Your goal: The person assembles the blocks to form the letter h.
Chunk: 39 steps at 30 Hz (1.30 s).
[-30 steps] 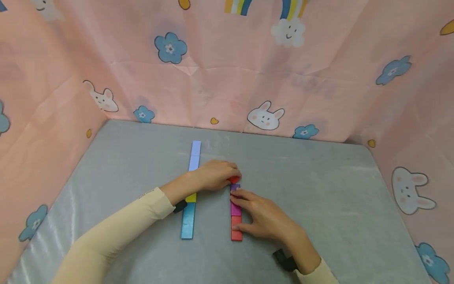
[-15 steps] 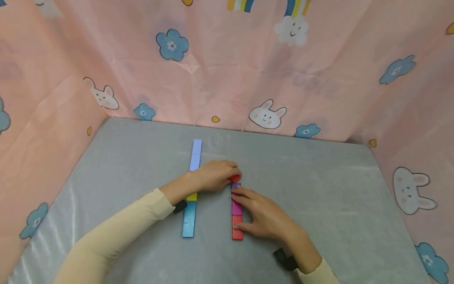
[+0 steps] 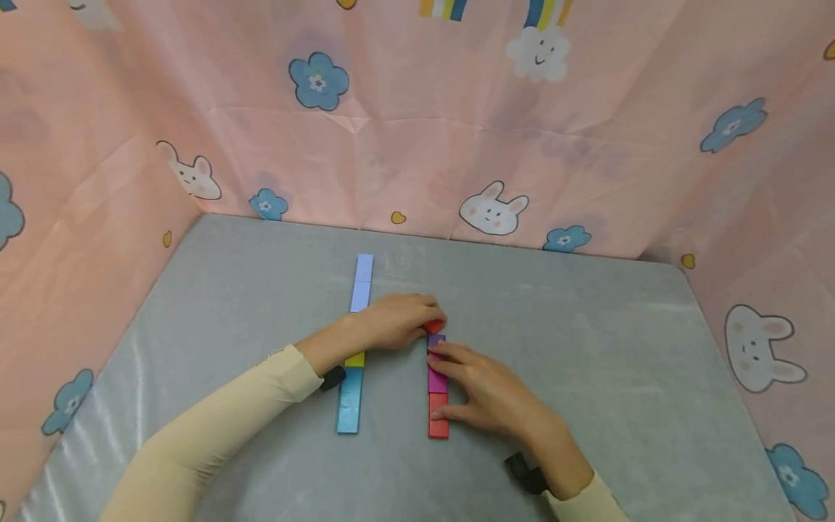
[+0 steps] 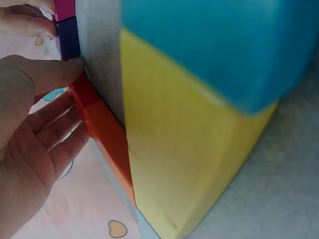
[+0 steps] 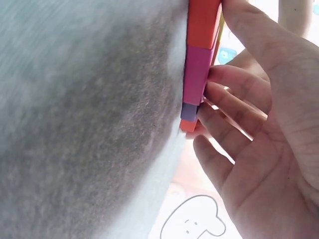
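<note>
My left hand (image 3: 398,321) reaches over one row of flat blocks and pinches a red block (image 3: 433,327) at the far part of a second row. In the left wrist view its thumb is on one side of that block and its fingers on the other, with an orange block (image 4: 109,142) adjoining. My right hand (image 3: 489,395) lies along the second row's right side, fingers fairly straight. Its fingertips touch near the purple block (image 3: 436,339) and the magenta block (image 3: 438,380); its thumb is at the nearest red block (image 3: 438,428). The left hand hides the row's far end in the head view.
The left row shows light-blue blocks (image 3: 361,293), a yellow block (image 3: 355,360) and a teal section (image 3: 349,406); my left forearm covers part of it. Both rows lie on a grey cloth surface (image 3: 574,341). A pink patterned curtain (image 3: 404,152) encloses the back and sides.
The head view shifts slightly, moving the scene a little up and right in frame. Both hands keep practically the same places on the right row.
</note>
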### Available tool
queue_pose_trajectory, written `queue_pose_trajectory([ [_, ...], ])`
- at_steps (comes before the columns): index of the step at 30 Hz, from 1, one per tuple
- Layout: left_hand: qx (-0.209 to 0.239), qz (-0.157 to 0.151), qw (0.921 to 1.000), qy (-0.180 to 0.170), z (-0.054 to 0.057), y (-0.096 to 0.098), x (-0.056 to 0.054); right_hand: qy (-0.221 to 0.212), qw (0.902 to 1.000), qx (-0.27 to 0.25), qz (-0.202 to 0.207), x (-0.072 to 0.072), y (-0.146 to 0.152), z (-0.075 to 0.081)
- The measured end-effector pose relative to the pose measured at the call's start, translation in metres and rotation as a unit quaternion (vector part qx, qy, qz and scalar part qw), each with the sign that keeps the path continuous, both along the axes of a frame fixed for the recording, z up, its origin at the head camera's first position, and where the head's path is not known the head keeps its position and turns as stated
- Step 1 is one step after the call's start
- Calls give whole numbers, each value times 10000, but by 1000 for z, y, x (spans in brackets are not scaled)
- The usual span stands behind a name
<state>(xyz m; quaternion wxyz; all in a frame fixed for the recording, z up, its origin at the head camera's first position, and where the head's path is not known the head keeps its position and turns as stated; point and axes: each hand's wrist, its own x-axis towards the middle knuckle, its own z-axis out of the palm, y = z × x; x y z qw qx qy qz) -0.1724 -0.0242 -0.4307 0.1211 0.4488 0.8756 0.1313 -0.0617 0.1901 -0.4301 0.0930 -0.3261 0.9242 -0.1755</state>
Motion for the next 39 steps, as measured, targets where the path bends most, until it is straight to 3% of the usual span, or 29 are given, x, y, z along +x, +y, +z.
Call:
queue_pose_trajectory([
  [11,-22,1,10000,-11,5,-3,1,225,9997,-66,72,0,-4,1],
  [29,-6,18,10000,-39,6,-5,4,202,9996,-118,136,2,-3,0],
  [39,148,304,9991,-268,8,-10,7,30,9997,-231,25,2,3,0],
])
